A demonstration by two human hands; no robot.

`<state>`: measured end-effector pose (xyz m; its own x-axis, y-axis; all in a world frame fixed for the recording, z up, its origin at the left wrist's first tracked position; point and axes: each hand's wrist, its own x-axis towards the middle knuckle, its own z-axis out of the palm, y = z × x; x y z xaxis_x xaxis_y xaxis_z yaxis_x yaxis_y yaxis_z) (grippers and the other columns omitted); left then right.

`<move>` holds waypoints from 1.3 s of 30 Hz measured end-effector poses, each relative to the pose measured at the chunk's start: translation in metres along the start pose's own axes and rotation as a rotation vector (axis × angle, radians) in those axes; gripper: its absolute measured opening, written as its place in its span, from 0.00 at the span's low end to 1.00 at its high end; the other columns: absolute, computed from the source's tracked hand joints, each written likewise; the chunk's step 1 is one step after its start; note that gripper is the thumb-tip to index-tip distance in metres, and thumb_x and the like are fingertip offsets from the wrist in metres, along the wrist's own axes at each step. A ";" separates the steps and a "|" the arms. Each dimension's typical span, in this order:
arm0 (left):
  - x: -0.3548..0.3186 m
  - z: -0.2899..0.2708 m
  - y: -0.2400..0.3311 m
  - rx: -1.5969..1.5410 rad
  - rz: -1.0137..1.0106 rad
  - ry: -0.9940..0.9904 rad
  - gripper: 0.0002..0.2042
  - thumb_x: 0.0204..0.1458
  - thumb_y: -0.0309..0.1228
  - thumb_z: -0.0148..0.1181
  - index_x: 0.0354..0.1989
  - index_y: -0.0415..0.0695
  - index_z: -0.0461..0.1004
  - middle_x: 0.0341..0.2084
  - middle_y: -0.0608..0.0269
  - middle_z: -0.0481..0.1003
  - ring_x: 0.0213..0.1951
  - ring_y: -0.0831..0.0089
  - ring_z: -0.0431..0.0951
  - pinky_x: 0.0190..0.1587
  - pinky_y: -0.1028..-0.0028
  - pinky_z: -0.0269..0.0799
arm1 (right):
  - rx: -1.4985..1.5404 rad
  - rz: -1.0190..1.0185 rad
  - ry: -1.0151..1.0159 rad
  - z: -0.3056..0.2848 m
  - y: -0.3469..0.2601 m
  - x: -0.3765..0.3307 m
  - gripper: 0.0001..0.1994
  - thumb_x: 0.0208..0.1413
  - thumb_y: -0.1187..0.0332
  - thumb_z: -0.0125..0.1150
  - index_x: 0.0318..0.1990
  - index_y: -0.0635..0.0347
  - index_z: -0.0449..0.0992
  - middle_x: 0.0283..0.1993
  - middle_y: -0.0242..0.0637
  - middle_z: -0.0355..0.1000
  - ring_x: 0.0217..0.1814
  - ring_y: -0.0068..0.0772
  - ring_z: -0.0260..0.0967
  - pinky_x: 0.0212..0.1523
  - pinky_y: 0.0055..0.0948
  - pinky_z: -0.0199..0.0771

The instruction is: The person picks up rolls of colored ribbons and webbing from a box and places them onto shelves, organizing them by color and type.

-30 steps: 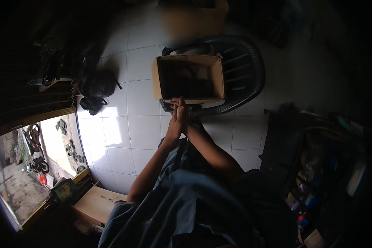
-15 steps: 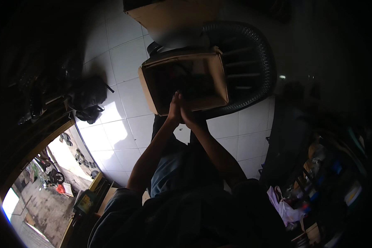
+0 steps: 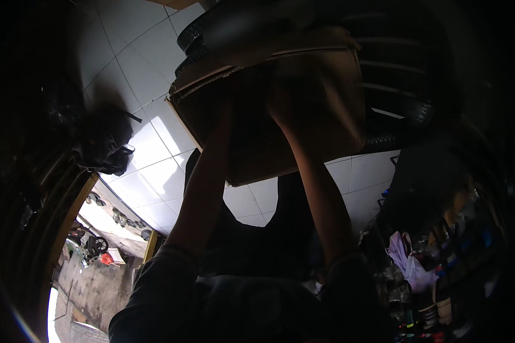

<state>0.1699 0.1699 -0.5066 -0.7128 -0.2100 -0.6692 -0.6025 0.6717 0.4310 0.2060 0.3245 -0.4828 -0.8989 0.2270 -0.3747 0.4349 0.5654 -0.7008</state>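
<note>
An open cardboard box [image 3: 346,86] sits on a black plastic chair [image 3: 423,112] in front of me. Both my forearms reach over its near edge into the dark interior. Within the box, my left hand [image 3: 225,107] is toward the left and my right hand [image 3: 278,107] near the middle, a gap between them. Deep shadow hides the fingers of both hands, and whatever they touch inside cannot be made out.
A dark bag [image 3: 106,140] lies on the white tiled floor [image 3: 149,63] at left. Beyond a doorway at lower left are a parked motorbike [image 3: 97,244] and a sunlit yard. Cluttered goods with a pale purple plastic bag [image 3: 409,266] stand at lower right.
My hands, pressed together at the box's near edge before, have parted and gone down into it. The view has leaned closer, so the box appears larger and higher.
</note>
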 end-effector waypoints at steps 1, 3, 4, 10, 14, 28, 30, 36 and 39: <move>0.007 -0.002 0.000 -0.026 0.008 0.021 0.16 0.55 0.37 0.50 0.45 0.37 0.69 0.39 0.43 0.74 0.43 0.52 0.77 0.43 0.60 0.72 | 0.033 -0.042 0.050 0.005 -0.010 0.007 0.14 0.58 0.68 0.47 0.46 0.68 0.71 0.47 0.55 0.70 0.51 0.51 0.69 0.49 0.45 0.69; 0.012 0.000 0.003 -0.082 0.025 0.043 0.16 0.56 0.37 0.50 0.46 0.38 0.68 0.40 0.42 0.74 0.44 0.52 0.77 0.43 0.60 0.72 | 0.039 -0.050 -0.024 0.015 -0.017 0.016 0.14 0.57 0.68 0.49 0.46 0.68 0.71 0.47 0.56 0.70 0.51 0.53 0.69 0.49 0.45 0.69; 0.013 -0.003 0.003 -0.110 0.037 0.059 0.16 0.56 0.37 0.50 0.46 0.38 0.68 0.40 0.42 0.74 0.44 0.52 0.76 0.43 0.60 0.72 | 0.044 -0.059 -0.064 0.022 -0.023 0.021 0.14 0.57 0.68 0.49 0.46 0.68 0.71 0.47 0.57 0.70 0.51 0.53 0.68 0.50 0.46 0.69; -0.027 0.015 0.023 -0.331 0.188 0.101 0.18 0.56 0.38 0.51 0.48 0.38 0.67 0.42 0.41 0.73 0.45 0.52 0.76 0.45 0.59 0.72 | -0.016 -0.036 -0.145 0.069 0.043 0.041 0.19 0.56 0.68 0.51 0.54 0.66 0.68 0.51 0.56 0.69 0.55 0.53 0.67 0.55 0.44 0.67; -0.046 -0.006 0.025 -0.385 0.269 0.238 0.19 0.57 0.39 0.51 0.50 0.38 0.67 0.44 0.40 0.72 0.46 0.52 0.75 0.46 0.59 0.72 | 0.191 0.078 -0.190 0.044 -0.021 0.026 0.16 0.57 0.66 0.50 0.50 0.65 0.71 0.54 0.52 0.68 0.57 0.50 0.65 0.57 0.42 0.65; -0.175 -0.147 0.108 0.051 0.856 -0.565 0.24 0.47 0.24 0.62 0.54 0.42 0.63 0.44 0.48 0.73 0.45 0.53 0.76 0.45 0.63 0.75 | 0.284 -0.081 -0.283 -0.186 -0.111 -0.088 0.36 0.39 0.57 0.73 0.58 0.57 0.65 0.50 0.43 0.69 0.55 0.38 0.67 0.56 0.35 0.67; -0.185 -0.160 0.125 0.052 0.853 -0.639 0.24 0.45 0.24 0.64 0.53 0.43 0.66 0.46 0.50 0.72 0.47 0.56 0.75 0.48 0.65 0.73 | 0.363 0.006 -0.415 -0.201 -0.122 -0.094 0.37 0.36 0.56 0.75 0.55 0.59 0.67 0.48 0.42 0.71 0.49 0.37 0.72 0.49 0.33 0.73; -0.208 -0.181 0.156 -0.152 0.860 -0.486 0.18 0.45 0.24 0.65 0.47 0.42 0.70 0.40 0.52 0.73 0.45 0.55 0.76 0.47 0.65 0.74 | 0.402 -0.034 -0.391 -0.225 -0.141 -0.111 0.31 0.38 0.58 0.73 0.51 0.60 0.68 0.46 0.41 0.72 0.48 0.34 0.72 0.47 0.30 0.74; -0.202 -0.182 0.157 -0.098 0.986 -0.329 0.17 0.47 0.27 0.65 0.47 0.41 0.70 0.40 0.53 0.72 0.43 0.56 0.76 0.46 0.66 0.74 | 0.468 -0.007 -0.319 -0.230 -0.141 -0.119 0.29 0.39 0.59 0.72 0.50 0.59 0.69 0.45 0.41 0.72 0.49 0.33 0.71 0.48 0.31 0.73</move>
<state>0.1539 0.1882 -0.1936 -0.7799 0.6143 -0.1194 0.1567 0.3764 0.9131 0.2401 0.4000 -0.2000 -0.8729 -0.0674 -0.4833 0.4716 0.1379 -0.8710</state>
